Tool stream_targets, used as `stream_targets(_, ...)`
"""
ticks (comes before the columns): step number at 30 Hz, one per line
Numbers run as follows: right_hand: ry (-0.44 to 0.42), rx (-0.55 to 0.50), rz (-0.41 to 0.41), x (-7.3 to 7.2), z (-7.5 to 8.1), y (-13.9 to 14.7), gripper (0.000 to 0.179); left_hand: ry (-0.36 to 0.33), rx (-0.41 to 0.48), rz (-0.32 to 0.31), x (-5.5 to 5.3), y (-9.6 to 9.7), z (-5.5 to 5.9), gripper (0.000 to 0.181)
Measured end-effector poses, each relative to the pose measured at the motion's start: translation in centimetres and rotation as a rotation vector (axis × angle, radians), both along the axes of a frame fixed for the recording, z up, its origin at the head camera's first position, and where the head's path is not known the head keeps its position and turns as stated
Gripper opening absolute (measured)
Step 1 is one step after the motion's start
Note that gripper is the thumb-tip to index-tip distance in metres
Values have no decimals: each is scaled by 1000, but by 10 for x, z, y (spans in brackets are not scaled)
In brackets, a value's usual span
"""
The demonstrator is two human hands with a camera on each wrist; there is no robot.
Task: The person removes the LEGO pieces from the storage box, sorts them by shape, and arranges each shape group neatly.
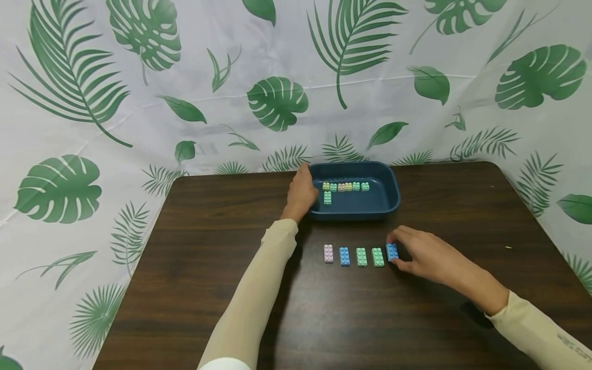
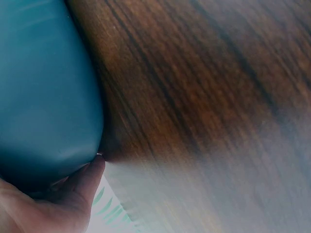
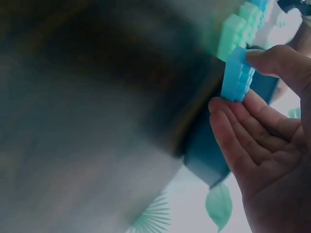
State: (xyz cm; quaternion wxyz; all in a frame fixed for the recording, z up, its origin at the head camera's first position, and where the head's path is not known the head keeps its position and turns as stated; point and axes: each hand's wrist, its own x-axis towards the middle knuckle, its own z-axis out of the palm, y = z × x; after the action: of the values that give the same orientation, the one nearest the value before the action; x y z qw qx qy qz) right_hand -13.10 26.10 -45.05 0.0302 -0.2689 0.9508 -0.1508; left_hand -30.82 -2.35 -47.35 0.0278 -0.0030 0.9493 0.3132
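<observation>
– What does the right hand (image 1: pixel 427 254) have?
– It pinches a blue brick (image 1: pixel 391 252) between thumb and fingers, at the right end of a row over the dark table (image 1: pixel 208 257); whether the brick touches the wood, I cannot tell
– And the rest of that row?
– From the left, a pink brick (image 1: pixel 328 253), a second blue brick (image 1: pixel 344 256), then two green bricks (image 1: pixel 369 257), all lying apart
– The left hand (image 1: pixel 301 192)?
– Against the left end of the blue tray (image 1: pixel 353 217), fingers touching its outer wall; I cannot tell if it grips
– Anything inside the tray?
– Several pastel bricks (image 1: pixel 348 187) lined up, with a lone green brick (image 1: pixel 327 198) nearer the person
</observation>
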Motion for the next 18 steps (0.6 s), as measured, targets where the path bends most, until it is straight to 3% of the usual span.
stream_targets(18, 39, 38, 13, 8, -18, 1, 39, -7, 9, 11, 2, 1, 2, 68)
